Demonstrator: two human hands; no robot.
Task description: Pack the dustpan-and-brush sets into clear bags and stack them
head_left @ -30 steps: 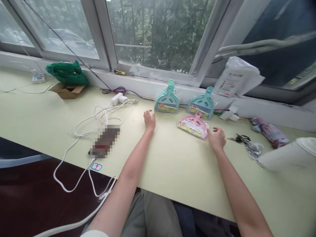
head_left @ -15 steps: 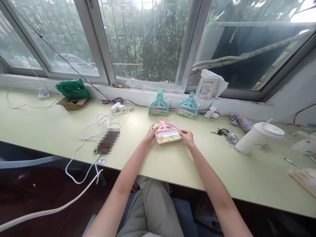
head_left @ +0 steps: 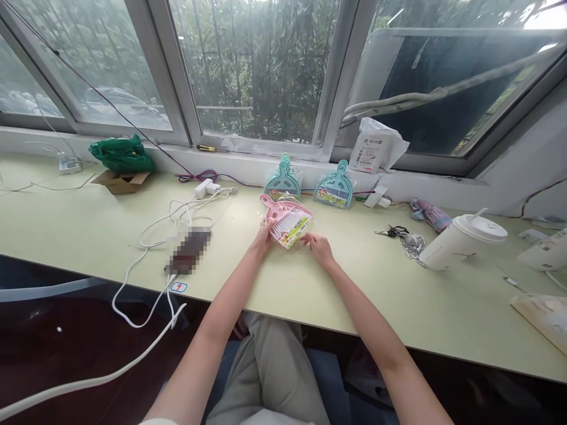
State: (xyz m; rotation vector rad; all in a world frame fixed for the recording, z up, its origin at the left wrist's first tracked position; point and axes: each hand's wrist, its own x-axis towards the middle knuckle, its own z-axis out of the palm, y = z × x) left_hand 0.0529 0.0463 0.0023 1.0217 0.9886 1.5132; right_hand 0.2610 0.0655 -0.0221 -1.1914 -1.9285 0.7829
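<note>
A pink dustpan and brush set (head_left: 287,219) in clear plastic wrap is tilted above the table, its handle pointing to the upper left. My left hand (head_left: 264,234) grips its left side, thumb on the front. Close to the set's lower right edge is my right hand (head_left: 319,249), fingers loosely bent and apart, holding nothing. Behind the pink set, a stack of green dustpan and brush sets (head_left: 284,174) leans by the window sill, partly covered by it. More green dustpan sets (head_left: 334,186) stand to the right of that stack.
White cables (head_left: 153,242) and a blurred-out phone-like object (head_left: 189,251) lie on the left. A green bag (head_left: 121,154) rests in a cardboard box (head_left: 120,182). To the right are keys (head_left: 390,232), a white lidded cup (head_left: 460,242) and a white package (head_left: 376,146) on the sill.
The pink set has been turned, its handle swinging left and its right side rising. My right hand has let go of its right edge and moved slightly left.
</note>
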